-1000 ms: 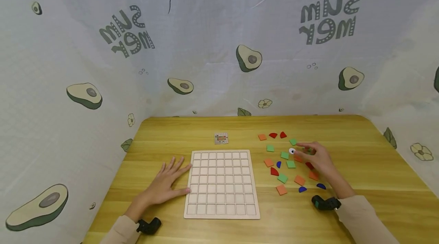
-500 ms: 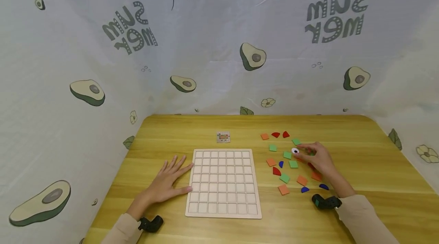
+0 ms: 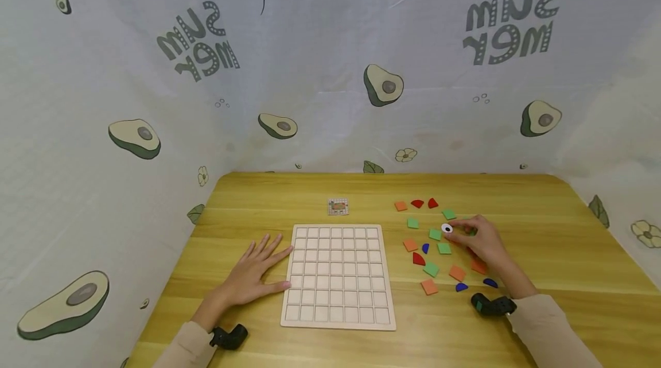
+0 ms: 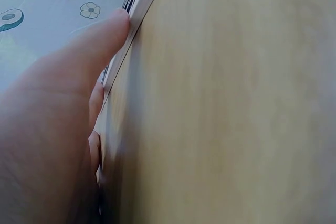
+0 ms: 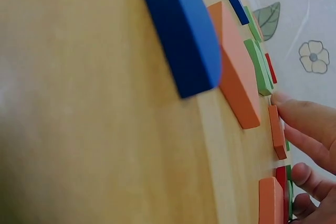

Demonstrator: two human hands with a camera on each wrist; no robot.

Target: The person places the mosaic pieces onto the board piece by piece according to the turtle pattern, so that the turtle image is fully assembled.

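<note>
My left hand [image 3: 256, 271] lies flat with its fingers spread. Its thumb and index fingertip touch the left edge of a pale wooden grid board [image 3: 338, 276]. In the left wrist view the left thumb [image 4: 100, 45] rests against the board's side edge [image 4: 131, 35]. Over the scattered pieces, my right hand [image 3: 482, 240] pinches a white round disc with a black centre [image 3: 447, 229], like an eye piece, between thumb and index finger. Beside it lie green squares [image 3: 444, 248] and orange squares [image 3: 457, 273]. The right wrist view shows the right fingers [image 5: 310, 119] among the pieces, the disc hidden.
Red wedges [image 3: 419, 259] and blue half-rounds [image 3: 462, 287] also lie on the wooden table [image 3: 248, 196]. A small printed picture card [image 3: 338, 206] sits behind the board. Printed cloth [image 3: 320, 69] hangs behind the table.
The head view has shifted slightly, so everything appears a little further right. The right thumb and index finger have closed in on the white disc. My left hand stays at the board.
</note>
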